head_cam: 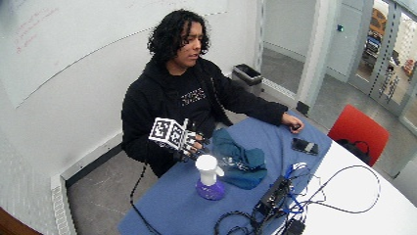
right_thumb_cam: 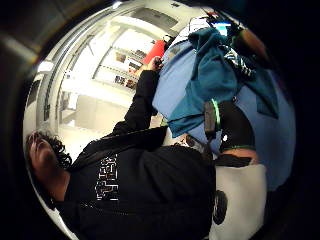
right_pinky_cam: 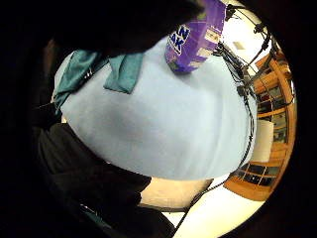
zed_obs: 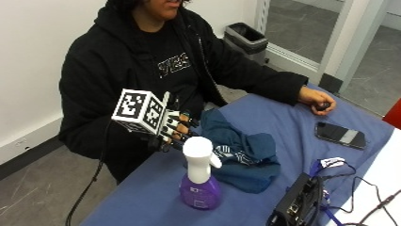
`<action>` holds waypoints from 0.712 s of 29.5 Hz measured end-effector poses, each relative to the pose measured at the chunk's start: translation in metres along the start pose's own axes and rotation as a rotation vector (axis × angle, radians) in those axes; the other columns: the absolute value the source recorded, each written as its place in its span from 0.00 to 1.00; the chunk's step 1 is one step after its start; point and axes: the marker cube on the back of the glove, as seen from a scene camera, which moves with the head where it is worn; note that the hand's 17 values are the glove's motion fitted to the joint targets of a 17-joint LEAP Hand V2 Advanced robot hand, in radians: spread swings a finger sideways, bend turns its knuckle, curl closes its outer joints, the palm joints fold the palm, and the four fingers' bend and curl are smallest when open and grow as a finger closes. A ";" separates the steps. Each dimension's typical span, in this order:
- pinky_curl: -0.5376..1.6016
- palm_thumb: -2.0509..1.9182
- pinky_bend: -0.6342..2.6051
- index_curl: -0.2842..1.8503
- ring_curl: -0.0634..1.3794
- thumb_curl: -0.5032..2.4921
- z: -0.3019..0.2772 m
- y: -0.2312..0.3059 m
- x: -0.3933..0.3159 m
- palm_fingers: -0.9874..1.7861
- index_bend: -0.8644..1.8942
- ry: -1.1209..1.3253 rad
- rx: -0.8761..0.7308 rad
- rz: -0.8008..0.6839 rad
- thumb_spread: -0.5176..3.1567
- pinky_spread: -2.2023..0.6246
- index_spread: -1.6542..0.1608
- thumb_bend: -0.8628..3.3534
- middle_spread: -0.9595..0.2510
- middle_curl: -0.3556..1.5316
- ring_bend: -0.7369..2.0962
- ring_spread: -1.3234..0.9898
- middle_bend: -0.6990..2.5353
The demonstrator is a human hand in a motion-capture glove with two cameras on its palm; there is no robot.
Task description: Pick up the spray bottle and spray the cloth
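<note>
I am seeing the spray bottle point(zed_obs: 199, 181) standing upright on the blue-covered counter point(zed_obs: 282, 122), just beside the cloth point(zed_obs: 241, 150). The bottle is translucent purple plastic with a bulbous base, a white neck and a white trigger head. Its label is showing white block letters in the little-finger palm view point(right_pinky_cam: 193, 37); I am reading "AN" over "AK", the rest being cut off. The cloth is lying crumpled in soft teal folds, with a white pattern along one edge that I am not able to read.

The gloved right hand point(zed_obs: 172, 129) is hovering behind the bottle's head, near it but apparently not touching; the fingers are hanging loosely curled, and I am seeing nothing held in them, though the angle is poor. The bare left hand point(zed_obs: 316, 101) is resting on the counter's far end, near a glossy black phone point(zed_obs: 340, 134). The person's black hoodie point(zed_obs: 169, 66) is bearing white chest lettering that I cannot make out.
</note>
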 end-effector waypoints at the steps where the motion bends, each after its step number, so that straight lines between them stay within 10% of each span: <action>1: 0.28 0.65 0.28 0.17 0.10 0.20 0.000 0.000 0.000 0.63 0.41 0.000 -0.001 0.000 0.25 0.81 0.83 0.29 0.80 0.24 0.37 0.58 0.32; 21: 0.36 0.69 0.26 0.26 0.21 0.26 -0.006 -0.001 0.005 0.61 0.37 -0.014 -0.081 -0.005 0.44 0.85 0.77 0.29 0.82 0.33 0.36 0.58 0.31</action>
